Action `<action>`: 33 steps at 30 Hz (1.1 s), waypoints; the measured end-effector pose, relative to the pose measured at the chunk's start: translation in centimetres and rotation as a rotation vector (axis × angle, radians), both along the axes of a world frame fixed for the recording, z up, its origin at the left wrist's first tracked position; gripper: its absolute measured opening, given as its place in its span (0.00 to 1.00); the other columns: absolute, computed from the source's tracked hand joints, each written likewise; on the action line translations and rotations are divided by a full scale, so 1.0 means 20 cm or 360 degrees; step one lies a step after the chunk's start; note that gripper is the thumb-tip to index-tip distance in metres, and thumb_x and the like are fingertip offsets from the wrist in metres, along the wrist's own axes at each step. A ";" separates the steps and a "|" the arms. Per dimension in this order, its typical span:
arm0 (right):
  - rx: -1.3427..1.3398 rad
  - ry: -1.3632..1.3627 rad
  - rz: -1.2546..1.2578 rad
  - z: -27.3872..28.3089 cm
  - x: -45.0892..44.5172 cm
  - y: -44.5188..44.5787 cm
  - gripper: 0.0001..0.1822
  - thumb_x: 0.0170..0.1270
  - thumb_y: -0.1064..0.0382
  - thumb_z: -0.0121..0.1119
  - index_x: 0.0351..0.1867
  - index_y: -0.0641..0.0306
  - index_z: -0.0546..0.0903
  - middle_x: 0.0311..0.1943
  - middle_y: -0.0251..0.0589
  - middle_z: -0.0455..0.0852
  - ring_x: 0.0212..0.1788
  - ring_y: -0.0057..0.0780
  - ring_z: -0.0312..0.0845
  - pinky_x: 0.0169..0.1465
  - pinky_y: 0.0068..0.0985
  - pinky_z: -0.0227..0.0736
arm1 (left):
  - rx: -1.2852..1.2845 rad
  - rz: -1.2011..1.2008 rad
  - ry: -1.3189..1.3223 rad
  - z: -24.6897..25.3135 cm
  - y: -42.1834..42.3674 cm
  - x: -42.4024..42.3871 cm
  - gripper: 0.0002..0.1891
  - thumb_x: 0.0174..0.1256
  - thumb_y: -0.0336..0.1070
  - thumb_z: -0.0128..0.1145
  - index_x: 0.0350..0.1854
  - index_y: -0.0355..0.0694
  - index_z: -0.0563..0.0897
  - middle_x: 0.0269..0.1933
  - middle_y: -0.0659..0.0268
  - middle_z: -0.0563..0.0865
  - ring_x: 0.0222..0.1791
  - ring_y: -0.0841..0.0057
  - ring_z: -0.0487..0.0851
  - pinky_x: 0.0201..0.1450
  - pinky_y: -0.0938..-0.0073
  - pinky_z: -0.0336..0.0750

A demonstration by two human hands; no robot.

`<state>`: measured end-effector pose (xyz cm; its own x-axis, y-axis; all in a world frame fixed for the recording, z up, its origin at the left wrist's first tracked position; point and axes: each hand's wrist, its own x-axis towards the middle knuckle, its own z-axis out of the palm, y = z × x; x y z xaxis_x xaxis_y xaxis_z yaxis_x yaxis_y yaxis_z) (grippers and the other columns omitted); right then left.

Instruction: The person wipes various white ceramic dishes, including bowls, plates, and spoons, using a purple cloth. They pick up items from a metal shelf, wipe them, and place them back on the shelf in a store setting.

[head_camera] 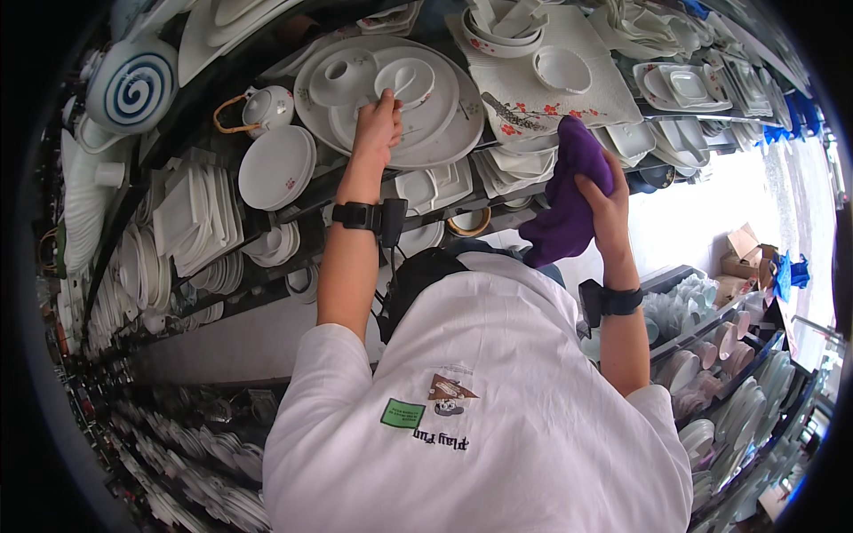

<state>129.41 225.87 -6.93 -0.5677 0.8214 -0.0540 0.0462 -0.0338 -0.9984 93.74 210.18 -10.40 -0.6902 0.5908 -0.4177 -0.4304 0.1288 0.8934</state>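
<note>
My left hand [380, 130] is over a large round white platter [470, 123], its fingers closed at the handle of a white ceramic spoon [404, 76]. The spoon's bowl lies in a small white bowl [424, 74], which stands on smaller plates stacked on the platter. Beside it is a white piece with a round raised opening [338, 70]. On the right, my right hand [603, 193] grips a bunched purple cloth [576, 193], which hangs below a rectangular textured plate with a red blossom pattern [533, 110].
A white teapot [270, 108] with a cane handle and round plates [274, 166] stand left of the platter. Stacked bowls [500, 43] and a scalloped bowl [562, 69] sit on the rectangular plate. Shelves of dishes run below and behind. Cardboard boxes [740, 263] are at far right.
</note>
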 end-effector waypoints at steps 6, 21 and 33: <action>0.0049 -0.0047 0.0040 0.01 -0.02 0.01 0.29 0.66 0.66 0.70 0.69 0.68 0.77 0.54 0.44 0.87 0.54 0.29 0.84 0.61 0.27 0.79 | 0.0018 0.0027 -0.0024 -0.02 0.02 0.01 0.19 0.87 0.52 0.49 0.42 0.39 0.77 0.22 0.79 0.65 0.15 0.88 0.58 0.17 0.79 0.49; 0.0054 -0.0144 0.0137 0.06 -0.09 -0.03 0.30 0.65 0.67 0.70 0.69 0.66 0.76 0.54 0.42 0.88 0.54 0.27 0.84 0.61 0.28 0.78 | 0.0090 0.0018 -0.0134 -0.09 0.07 0.04 0.20 0.88 0.51 0.47 0.43 0.37 0.77 0.23 0.77 0.65 0.15 0.86 0.58 0.19 0.77 0.52; 0.0100 -0.0225 0.0183 0.07 -0.12 -0.05 0.30 0.65 0.66 0.70 0.69 0.66 0.77 0.53 0.42 0.87 0.53 0.28 0.84 0.60 0.27 0.79 | 0.0470 0.0094 -0.0739 -0.17 0.02 0.10 0.18 0.87 0.48 0.50 0.48 0.36 0.80 0.24 0.75 0.68 0.23 0.83 0.66 0.25 0.78 0.60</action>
